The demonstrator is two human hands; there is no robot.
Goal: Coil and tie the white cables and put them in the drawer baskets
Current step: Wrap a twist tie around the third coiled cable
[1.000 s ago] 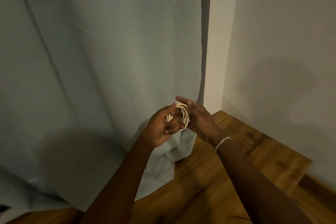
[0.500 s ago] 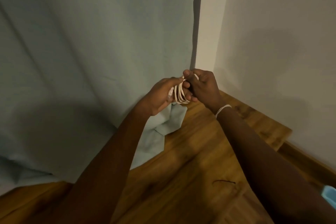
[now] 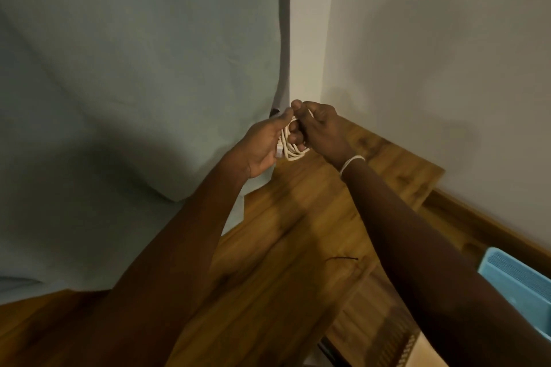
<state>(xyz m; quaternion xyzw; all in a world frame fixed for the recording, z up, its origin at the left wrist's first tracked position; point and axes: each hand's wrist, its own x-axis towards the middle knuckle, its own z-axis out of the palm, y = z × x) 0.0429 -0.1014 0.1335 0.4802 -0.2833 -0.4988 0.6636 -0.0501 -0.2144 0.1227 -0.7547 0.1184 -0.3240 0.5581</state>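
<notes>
White cable, wound into a small bundle of loops, sits between both hands above the far end of the wooden table, close to the corner where the pale blue cloth meets the wall. Its plug end hangs at the bundle's left side, against the left palm. Left hand cups the loops from the left, fingers curled around them. Right hand closes on the top of the bundle from the right, thumb and fingertips pinched together over the strands. A white band circles the right wrist. On the table, nearer than the hands, lies a short thin dark strand. Off the table's right edge, a light blue basket shows partly at the frame border.
</notes>
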